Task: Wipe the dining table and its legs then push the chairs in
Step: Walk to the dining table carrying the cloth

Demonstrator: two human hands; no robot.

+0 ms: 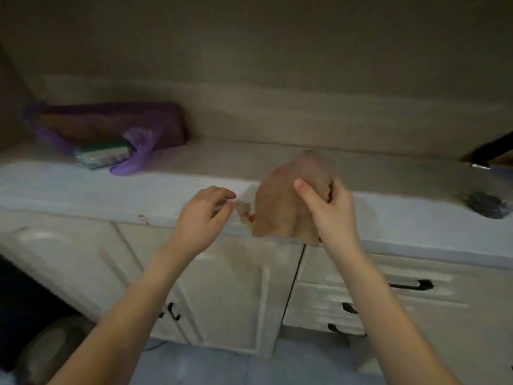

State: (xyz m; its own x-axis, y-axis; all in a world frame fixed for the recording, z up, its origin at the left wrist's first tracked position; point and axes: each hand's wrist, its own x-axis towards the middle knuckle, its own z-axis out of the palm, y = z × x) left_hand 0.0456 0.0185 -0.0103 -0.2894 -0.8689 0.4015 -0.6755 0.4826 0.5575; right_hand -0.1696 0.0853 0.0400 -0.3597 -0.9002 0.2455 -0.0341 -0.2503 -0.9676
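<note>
A tan-brown cloth (pixel 280 207) hangs above the edge of a white counter (pixel 111 190). My right hand (pixel 327 209) grips its upper right part, fingers closed into the fabric. My left hand (pixel 205 215) pinches a small corner flap of the cloth, which carries a red mark (pixel 251 218). Both forearms reach in from below. No dining table or chair is in view. The picture is dim and blurred.
A purple plastic bag (pixel 130 151) with a dark box and a green-white pack lies on the counter at the back left. A dark crumpled item (pixel 484 204) sits at the right edge. White cabinet doors and drawers with black handles (pixel 413 284) stand below.
</note>
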